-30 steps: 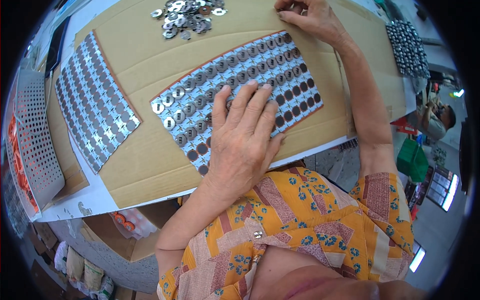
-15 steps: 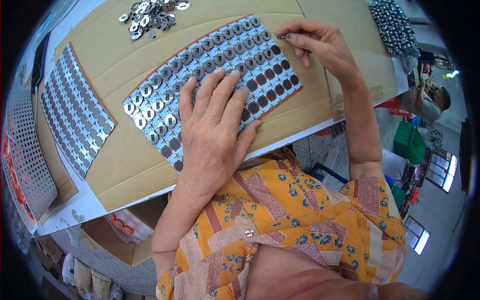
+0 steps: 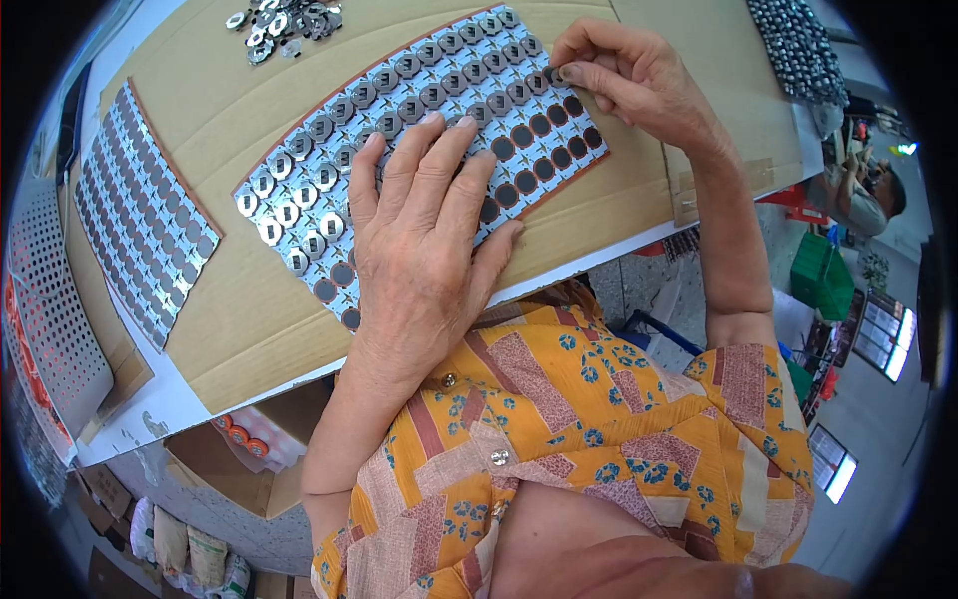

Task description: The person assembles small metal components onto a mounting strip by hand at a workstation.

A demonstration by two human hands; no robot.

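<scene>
A flat blue-and-white board (image 3: 516, 108) with a reddish edge lies on cardboard. Rows of silver discs with dark slots cover its upper and left part, and bare dark circles show along the nearer rows. My left hand (image 3: 414, 235) rests flat on it with fingers spread, hiding part of the rows. At the board's right end my right hand (image 3: 639, 85) pinches a small dark disc (image 3: 551, 75) between thumb and forefinger, at the end of a row. Whether the disc touches the board I cannot tell.
Loose metal discs (image 3: 284, 28) are heaped at the back. A second board (image 3: 150, 215) lies at left, beside a grey perforated basket (image 3: 62, 309). Dark shiny parts (image 3: 796, 55) are piled at far right. Below the table is an open box (image 3: 220, 474). Another person (image 3: 868, 200) sits beyond.
My right hand has moved slightly left, bringing the pinched disc from beside the board to its right end. My left hand stays flat in place. The whole view has shifted slightly.
</scene>
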